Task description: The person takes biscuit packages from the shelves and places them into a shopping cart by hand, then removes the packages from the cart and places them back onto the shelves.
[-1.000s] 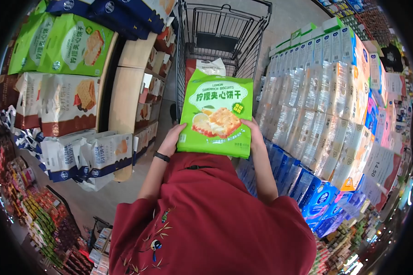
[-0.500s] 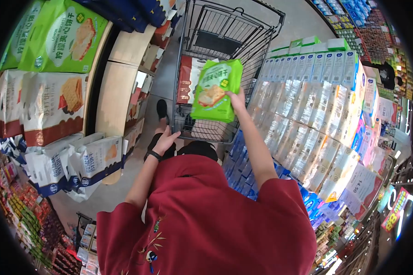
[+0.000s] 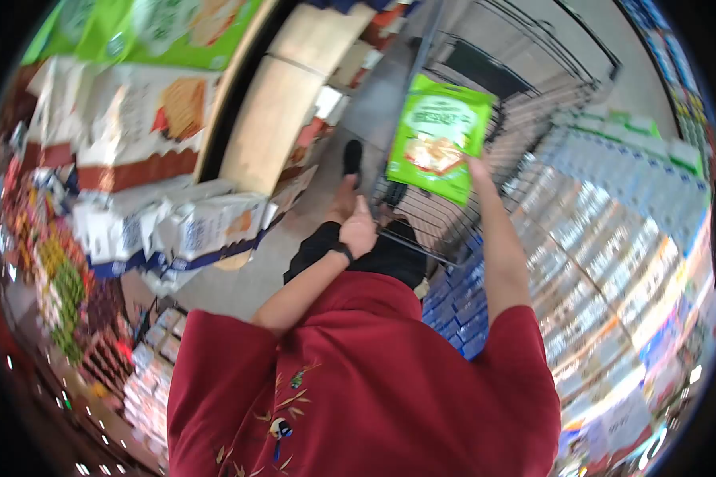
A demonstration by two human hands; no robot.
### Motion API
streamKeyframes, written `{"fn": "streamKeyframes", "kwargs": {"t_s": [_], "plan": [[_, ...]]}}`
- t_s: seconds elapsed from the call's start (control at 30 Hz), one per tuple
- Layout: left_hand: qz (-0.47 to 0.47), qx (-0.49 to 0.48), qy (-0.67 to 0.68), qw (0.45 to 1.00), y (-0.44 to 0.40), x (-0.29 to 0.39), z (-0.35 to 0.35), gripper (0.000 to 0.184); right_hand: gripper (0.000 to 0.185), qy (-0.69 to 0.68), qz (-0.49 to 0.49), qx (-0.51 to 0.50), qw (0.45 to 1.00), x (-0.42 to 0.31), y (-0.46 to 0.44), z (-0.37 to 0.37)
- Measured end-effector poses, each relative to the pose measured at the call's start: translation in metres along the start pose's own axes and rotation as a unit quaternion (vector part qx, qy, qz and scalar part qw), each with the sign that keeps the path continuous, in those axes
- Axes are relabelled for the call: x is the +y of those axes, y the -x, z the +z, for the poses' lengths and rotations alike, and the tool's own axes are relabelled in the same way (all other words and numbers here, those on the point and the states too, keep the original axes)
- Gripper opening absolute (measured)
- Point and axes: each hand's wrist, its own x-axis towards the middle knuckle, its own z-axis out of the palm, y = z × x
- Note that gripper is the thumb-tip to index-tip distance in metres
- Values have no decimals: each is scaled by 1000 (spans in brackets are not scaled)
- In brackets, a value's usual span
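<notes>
Packet [image 3: 440,139] near cart edge [image 3: 428,38], floor [image 3: 378,89] alongside

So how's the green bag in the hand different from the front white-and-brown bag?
The green bag is green with a pale patch; the white-and-brown bag is white with a brown bottom band. The right hand holds the green bag by the cart, while no hand touches the white-and-brown bag. Both have a biscuit picture on the front.

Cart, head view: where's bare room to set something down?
Bare floor between wooden shelf and cart, beyond the shoe. Cart mesh shows below green bag in right hand; behind it, hidden. Crowded: biscuit bags left, stacked packs right.
</notes>
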Motion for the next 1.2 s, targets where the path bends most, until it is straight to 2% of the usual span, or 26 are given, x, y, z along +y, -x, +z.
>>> {"fn": "streamKeyframes", "kwargs": {"t_s": [0.03,0.07,0.1,0.13,0.23,0.27,0.37,0.4,0.47,0.53,0.6,0.63,0.67,0.7,0.73,0.77,0.8,0.83,0.9,0.97,1.0,1.03,1.07,1.1,1.13,1.2], "plan": [[13,25,-20,999,1,-6,10,96,58,-32,22,8,999,40,-23,-5],[-2,-13,-77,997,2,2,2,96,58,-57,57,6,997,41,-22,-10],[-13,-52,-132,990,0,13,-11,97,55,-88,43,-8,995,42,-16,-12],[-22,-69,-150,986,-3,18,-16,91,49,-27,18,31,999,37,-6,-9],[4,-16,-139,990,-9,4,-2,74,48,107,84,2,991,70,-29,-18],[13,4,-149,989,-7,4,-2,59,52,119,120,-11,986,85,-38,-21],[44,11,-142,989,-17,-18,21,59,56,-35,164,-104,980,-27,32,-5],[35,-1,-133,991,-17,-15,19,62,55,-41,178,-122,976,-37,37,2],[19,-22,-112,993,-14,-8,9,71,46,-45,129,-127,983,-51,60,18],[-10,-38,-86,996,-3,13,-11,83,36,-51,57,-125,989,-23,70,35],[28,4,-94,995,8,27,-22,82,30,73,-40,-109,990,33,72,44],[45,29,-97,994,13,34,-30,81,24,193,-179,-59,963,72,80,55],[38,7,-52,998,19,46,-48,79,19,104,-32,-106,988,45,120,56],[55,20,-2,998,23,49,-57,74,18,243,-326,-163,899,107,105,58],[77,49,37,995,25,50,-66,73,15,164,-171,-128,963,125,131,72],[100,76,75,989,27,48,-76,72,17,94,-95,-144,981,88,190,69],[106,87,113,984,30,49,-92,68,24,176,-102,-94,975,23,259,67],[99,107,132,980,32,44,-106,66,35,220,-111,-150,957,49,263,65],[115,167,133,970,28,16,-125,63,36,259,-173,-189,931,37,302,50],[102,248,154,951,35,-5,-158,59,36,311,-182,-173,917,7,324,39],[113,257,231,931,30,-28,-168,57,36,332,-181,-165,911,2,336,36],[128,263,303,907,21,-46,-179,55,36,314,-173,-164,919,1,338,35],[-4,240,339,910,71,-7,-242,52,35,293,-167,-160,928,13,323,35],[-25,264,389,882,38,-52,-228,50,35,273,-158,-155,936,29,307,33],[6,317,377,870,14,-86,-227,50,35,248,-150,-143,946,50,286,31],[31,376,407,832,9,-109,-262,46,34,267,-102,-102,953,34,281,27]]}}
